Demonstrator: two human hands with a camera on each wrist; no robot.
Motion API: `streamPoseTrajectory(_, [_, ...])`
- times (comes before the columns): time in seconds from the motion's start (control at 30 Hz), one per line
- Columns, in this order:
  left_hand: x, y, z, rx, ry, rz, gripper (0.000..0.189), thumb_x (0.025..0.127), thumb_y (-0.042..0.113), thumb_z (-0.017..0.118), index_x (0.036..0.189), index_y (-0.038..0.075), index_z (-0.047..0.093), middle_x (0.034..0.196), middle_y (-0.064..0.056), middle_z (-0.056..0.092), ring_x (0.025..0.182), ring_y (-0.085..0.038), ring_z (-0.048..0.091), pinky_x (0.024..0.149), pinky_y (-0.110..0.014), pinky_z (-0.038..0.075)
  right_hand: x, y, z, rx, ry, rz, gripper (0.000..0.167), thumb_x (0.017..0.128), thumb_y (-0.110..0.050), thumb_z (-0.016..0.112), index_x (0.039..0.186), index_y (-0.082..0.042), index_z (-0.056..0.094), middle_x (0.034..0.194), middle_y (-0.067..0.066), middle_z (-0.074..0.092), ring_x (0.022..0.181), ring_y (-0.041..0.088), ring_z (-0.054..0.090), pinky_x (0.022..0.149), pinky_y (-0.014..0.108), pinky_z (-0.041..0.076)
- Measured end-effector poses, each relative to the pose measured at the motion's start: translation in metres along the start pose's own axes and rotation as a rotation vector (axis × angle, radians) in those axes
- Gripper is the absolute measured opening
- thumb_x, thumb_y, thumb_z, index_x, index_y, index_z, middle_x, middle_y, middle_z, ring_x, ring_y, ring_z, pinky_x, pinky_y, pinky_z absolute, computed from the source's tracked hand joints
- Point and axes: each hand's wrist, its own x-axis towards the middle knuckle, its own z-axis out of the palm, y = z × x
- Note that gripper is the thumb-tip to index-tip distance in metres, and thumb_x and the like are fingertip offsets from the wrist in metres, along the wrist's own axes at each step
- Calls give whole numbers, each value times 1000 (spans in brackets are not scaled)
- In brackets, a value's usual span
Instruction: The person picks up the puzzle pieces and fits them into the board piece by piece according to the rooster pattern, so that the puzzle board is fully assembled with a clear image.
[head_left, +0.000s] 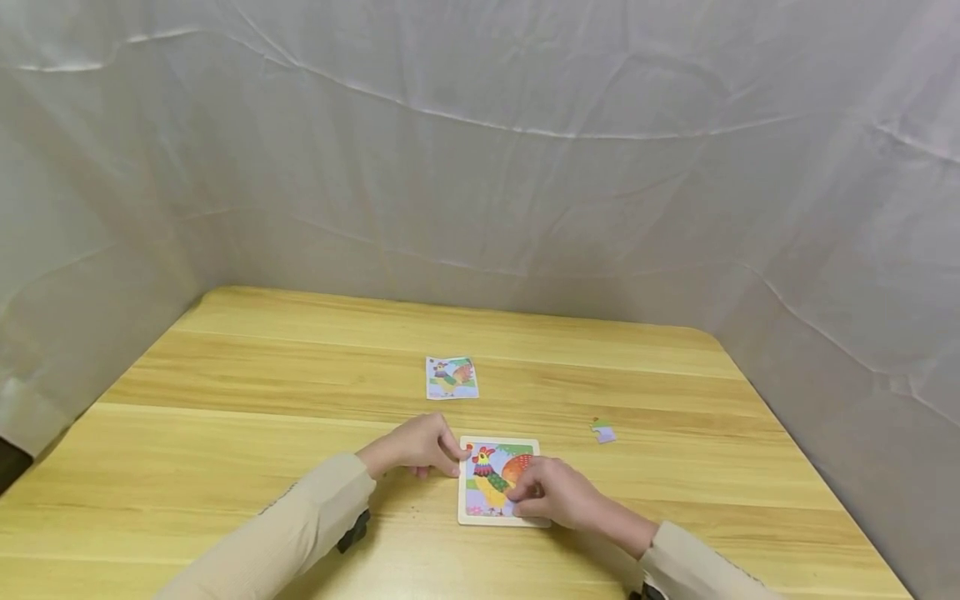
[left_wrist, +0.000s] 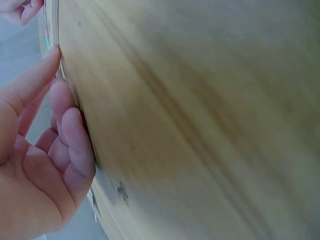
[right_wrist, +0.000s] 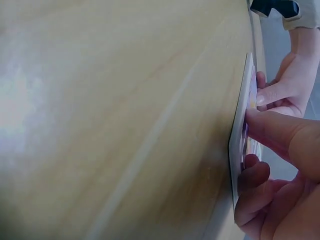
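A square rooster jigsaw puzzle [head_left: 491,485] lies in a pale wooden frame [head_left: 498,522] on the table, partly covered by the right hand. My left hand [head_left: 420,443] holds the frame's left edge with thumb and forefinger; its other fingers curl beside the edge in the left wrist view. My right hand [head_left: 558,493] is over the lower right of the puzzle, thumb and fingers bent in a pinch at a puzzle piece [right_wrist: 244,140], mostly hidden by the fingers. A loose puzzle piece [head_left: 604,433], green and lilac, lies to the right of the frame.
A small paper picture of the same rooster [head_left: 452,379] lies beyond the frame. The wooden table [head_left: 225,450] is bounded at the back and sides by a hanging grey cloth [head_left: 480,192].
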Motion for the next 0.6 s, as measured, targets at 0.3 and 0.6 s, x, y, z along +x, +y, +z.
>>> streamPoseTrajectory(0.3, [-1, -2, 1, -6, -7, 9, 18, 72, 7, 73, 90, 8, 71, 91, -3, 68, 33, -9, 40, 33, -19, 34, 1, 0, 1, 14, -50, 39, 6, 77, -13, 69, 72, -12, 66, 75, -10, 61, 52, 1, 38, 45, 17, 33])
streamPoseTrajectory(0.6, [0, 0, 0, -13, -8, 16, 18, 72, 8, 74, 89, 9, 72, 92, -3, 67, 32, -9, 40, 33, -19, 34, -4, 9, -3, 101, -51, -10, 8, 79, -12, 67, 86, -10, 71, 74, -11, 58, 55, 1, 41, 49, 18, 38])
